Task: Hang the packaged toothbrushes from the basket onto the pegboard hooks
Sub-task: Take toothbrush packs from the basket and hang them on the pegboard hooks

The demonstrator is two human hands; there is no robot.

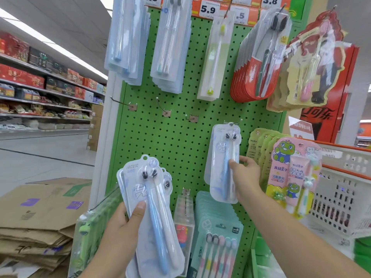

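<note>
Two arms raised, left hand [122, 219] gripping stacked toothbrush packs [148, 199], right hand [244, 171] pinching hooked pack [224, 163] at pegboard [176, 137]

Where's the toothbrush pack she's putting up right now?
The toothbrush pack hangs on a hook right of centre on the green pegboard, pinched by the right hand, beside the green packs.

Person is showing two bare forearms, no sleeves reaching the wrists. Left hand [122, 223] and right hand [246, 173]: nails are showing short and unpainted.
</note>
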